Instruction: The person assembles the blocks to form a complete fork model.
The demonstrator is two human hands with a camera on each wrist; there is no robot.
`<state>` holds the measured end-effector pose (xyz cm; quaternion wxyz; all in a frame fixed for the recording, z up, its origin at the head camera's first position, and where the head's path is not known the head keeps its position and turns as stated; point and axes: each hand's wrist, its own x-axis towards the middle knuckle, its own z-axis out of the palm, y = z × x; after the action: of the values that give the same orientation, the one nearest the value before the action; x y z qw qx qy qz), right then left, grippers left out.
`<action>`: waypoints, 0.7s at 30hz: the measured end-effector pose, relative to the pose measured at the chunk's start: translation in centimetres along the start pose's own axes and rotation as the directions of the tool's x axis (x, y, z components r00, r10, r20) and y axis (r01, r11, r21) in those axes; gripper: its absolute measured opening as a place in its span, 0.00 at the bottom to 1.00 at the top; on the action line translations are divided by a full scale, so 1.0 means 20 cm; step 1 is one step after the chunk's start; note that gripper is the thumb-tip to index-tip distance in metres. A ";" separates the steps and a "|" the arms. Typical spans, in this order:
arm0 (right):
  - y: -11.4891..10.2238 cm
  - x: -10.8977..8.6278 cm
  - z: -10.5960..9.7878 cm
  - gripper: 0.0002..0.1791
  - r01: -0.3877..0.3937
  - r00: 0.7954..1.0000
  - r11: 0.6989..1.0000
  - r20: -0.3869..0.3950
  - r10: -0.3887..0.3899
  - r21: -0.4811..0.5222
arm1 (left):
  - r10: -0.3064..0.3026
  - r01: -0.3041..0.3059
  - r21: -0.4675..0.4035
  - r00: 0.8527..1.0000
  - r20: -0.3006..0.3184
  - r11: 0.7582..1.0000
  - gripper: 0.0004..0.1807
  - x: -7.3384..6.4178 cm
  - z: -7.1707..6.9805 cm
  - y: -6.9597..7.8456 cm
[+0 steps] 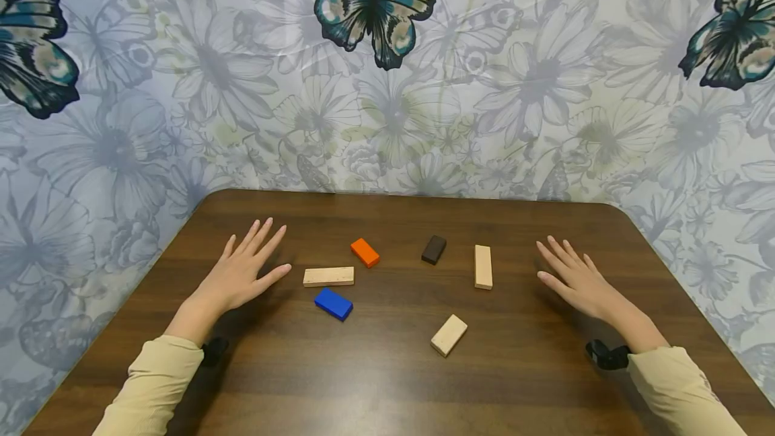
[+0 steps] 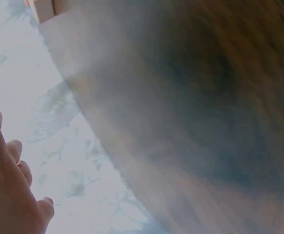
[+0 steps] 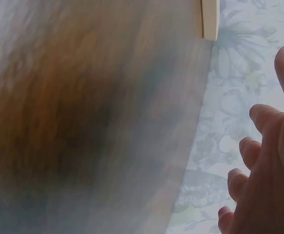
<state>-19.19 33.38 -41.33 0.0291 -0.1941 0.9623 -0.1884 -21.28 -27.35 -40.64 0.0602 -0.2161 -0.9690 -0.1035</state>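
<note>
My left hand (image 1: 239, 278) is held with fingers spread over the left side of the table, holding nothing. Nearest to it lies a long plain wooden block (image 1: 328, 277), with a blue block (image 1: 334, 303) just in front and an orange block (image 1: 365, 253) behind to the right. On the right side, my right hand (image 1: 578, 284) also has its fingers extended and holds nothing. A plain wooden block (image 1: 483, 267) lies to its left, pointing away from me. Farther left are a dark brown block (image 1: 434, 249) and another plain wooden block (image 1: 449, 335) nearer me.
The blocks lie flat and apart on a brown wooden table (image 1: 387, 395) with rounded far corners. Behind its far edge hangs a flowered cloth or wall covering (image 1: 399, 113) with butterflies. Each wrist wears a black band, seen at the left wrist (image 1: 214, 351) and right wrist (image 1: 607, 355).
</note>
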 end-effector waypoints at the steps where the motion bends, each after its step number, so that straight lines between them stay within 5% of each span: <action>1: -0.01 0.00 0.00 0.36 0.004 1.000 1.000 -0.002 -0.004 -0.001 | 0.006 -0.006 0.004 1.000 -0.002 1.000 0.41 0.00 0.00 0.01; 11: -0.09 0.00 -0.01 0.35 0.091 0.994 0.996 -0.059 -0.090 0.018 | 0.045 -0.045 0.006 0.999 -0.002 0.999 0.43 0.03 -0.04 0.16; 21: -0.17 0.05 0.04 0.35 0.131 0.990 0.988 -0.071 -0.125 0.079 | 0.063 -0.053 -0.129 0.995 0.073 0.990 0.37 0.03 0.03 0.28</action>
<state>-18.72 29.81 -40.75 -0.0070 -0.2478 0.9395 -0.2363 -19.52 -21.94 -40.22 0.0122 -0.2513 -0.9554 -0.1546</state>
